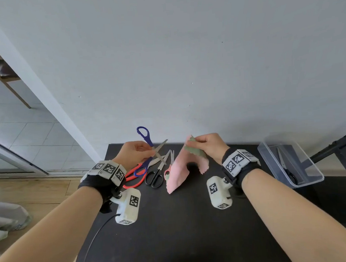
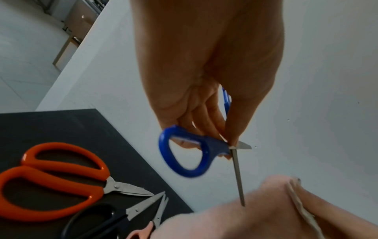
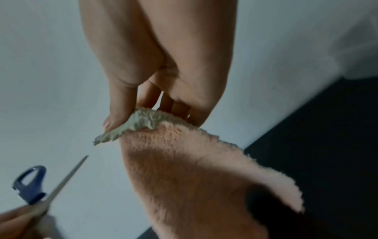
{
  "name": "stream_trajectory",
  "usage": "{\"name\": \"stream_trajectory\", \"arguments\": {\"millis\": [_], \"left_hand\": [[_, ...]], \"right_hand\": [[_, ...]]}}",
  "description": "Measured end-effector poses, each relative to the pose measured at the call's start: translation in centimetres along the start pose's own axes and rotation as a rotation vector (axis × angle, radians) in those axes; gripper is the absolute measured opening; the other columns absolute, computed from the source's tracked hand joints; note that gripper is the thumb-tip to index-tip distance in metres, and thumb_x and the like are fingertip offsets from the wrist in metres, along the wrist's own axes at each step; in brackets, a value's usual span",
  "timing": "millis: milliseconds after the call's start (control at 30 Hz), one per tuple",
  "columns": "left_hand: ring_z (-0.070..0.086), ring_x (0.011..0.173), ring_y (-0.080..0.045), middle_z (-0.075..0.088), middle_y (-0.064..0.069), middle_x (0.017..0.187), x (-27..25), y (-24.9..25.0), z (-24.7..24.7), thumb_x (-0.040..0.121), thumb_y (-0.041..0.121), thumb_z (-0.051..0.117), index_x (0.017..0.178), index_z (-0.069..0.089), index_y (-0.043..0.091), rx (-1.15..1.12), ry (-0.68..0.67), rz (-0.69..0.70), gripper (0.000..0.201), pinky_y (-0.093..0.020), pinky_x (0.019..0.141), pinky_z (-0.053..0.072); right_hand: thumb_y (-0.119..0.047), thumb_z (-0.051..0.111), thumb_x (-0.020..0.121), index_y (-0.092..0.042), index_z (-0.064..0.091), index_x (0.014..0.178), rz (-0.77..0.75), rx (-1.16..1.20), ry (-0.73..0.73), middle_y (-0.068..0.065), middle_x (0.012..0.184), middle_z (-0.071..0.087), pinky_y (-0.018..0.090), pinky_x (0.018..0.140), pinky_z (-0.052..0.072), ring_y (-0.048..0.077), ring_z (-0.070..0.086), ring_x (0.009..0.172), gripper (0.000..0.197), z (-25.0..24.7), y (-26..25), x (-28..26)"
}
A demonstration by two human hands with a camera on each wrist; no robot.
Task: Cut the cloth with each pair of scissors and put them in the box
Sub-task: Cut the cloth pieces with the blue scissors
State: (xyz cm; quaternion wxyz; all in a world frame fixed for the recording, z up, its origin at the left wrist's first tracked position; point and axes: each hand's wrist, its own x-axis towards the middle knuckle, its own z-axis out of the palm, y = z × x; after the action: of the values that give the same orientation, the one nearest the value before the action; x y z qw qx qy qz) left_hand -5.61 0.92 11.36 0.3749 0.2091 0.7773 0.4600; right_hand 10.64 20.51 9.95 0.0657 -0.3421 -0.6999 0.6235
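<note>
My left hand [image 1: 149, 151] [image 2: 229, 139] pinches the blue-handled scissors [image 1: 143, 134] [image 2: 184, 153] near the pivot, and holds them in the air with the blades spread wide. One blade points toward the pink cloth [image 1: 180, 167] [image 2: 245, 218] [image 3: 184, 169]. My right hand [image 1: 193, 142] [image 3: 151, 111] pinches the cloth's top corner, where its grey-green back shows, and lifts it. The cloth's lower end rests on the black table [image 1: 174, 222]. In the right wrist view the blue scissors [image 3: 30, 186] sit left of the cloth, apart from it.
Orange-handled scissors [image 1: 132, 178] [image 2: 51, 177], black-handled scissors [image 1: 154, 178] [image 2: 98, 223] and pink-handled scissors [image 1: 168, 172] lie between my hands, the pink pair partly under the cloth. A clear plastic box [image 1: 314, 174] at the table's right edge holds one pair of scissors [image 1: 287, 170]. A wall stands just behind the table.
</note>
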Motion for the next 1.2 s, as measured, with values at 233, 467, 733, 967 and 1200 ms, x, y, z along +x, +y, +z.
{"name": "stream_trajectory", "arguments": {"millis": [233,467,733,967,1200], "left_hand": [[0.068,0.075,-0.017,0.072,-0.014,0.088,-0.1,1.0,1.9,0.081,0.005,0.072,0.092,0.066,0.0,-0.171,-0.037,-0.009,0.013,-0.021,0.07,0.058],[0.067,0.064,-0.01,0.071,-0.011,0.08,-0.3,1.5,2.8,0.079,0.009,0.074,0.09,0.068,0.003,-0.166,-0.015,0.009,0.014,-0.015,0.06,0.054],[0.067,0.078,-0.024,0.07,-0.013,0.083,-0.2,1.3,3.1,0.081,0.006,0.072,0.081,0.066,0.009,-0.102,0.043,0.029,0.007,-0.031,0.079,0.057],[0.068,0.086,-0.028,0.07,-0.017,0.09,0.1,0.8,2.9,0.08,0.005,0.072,0.082,0.066,0.007,-0.126,0.085,0.019,0.007,-0.037,0.083,0.056],[0.067,0.076,-0.02,0.069,-0.012,0.085,0.0,0.3,2.7,0.082,0.002,0.069,0.085,0.065,0.005,-0.158,0.083,-0.003,0.006,-0.027,0.076,0.058]], "right_hand": [[-0.017,0.072,0.081,0.0,0.07,0.1,0.115,0.478,-0.038,0.01,0.089,0.071,0.027,0.078,0.053,0.019,0.066,0.08,0.026,4.0,-0.1,-0.3],[-0.012,0.072,0.081,-0.009,0.073,0.098,-0.008,0.25,-0.122,0.001,0.088,0.073,0.02,0.085,0.053,0.008,0.068,0.081,0.017,5.7,-0.7,-0.9],[-0.016,0.07,0.084,-0.005,0.072,0.102,-0.056,-0.042,-0.1,0.012,0.093,0.072,0.035,0.087,0.053,0.016,0.064,0.084,0.022,5.5,-1.0,-0.9],[-0.019,0.072,0.083,-0.006,0.074,0.098,-0.054,-0.094,-0.089,0.02,0.098,0.072,0.043,0.09,0.052,0.019,0.064,0.085,0.02,5.3,-0.8,-0.8],[-0.018,0.071,0.084,-0.004,0.072,0.098,0.003,-0.083,-0.107,0.021,0.099,0.07,0.041,0.091,0.051,0.018,0.062,0.085,0.02,4.9,-0.5,-1.3]]}}
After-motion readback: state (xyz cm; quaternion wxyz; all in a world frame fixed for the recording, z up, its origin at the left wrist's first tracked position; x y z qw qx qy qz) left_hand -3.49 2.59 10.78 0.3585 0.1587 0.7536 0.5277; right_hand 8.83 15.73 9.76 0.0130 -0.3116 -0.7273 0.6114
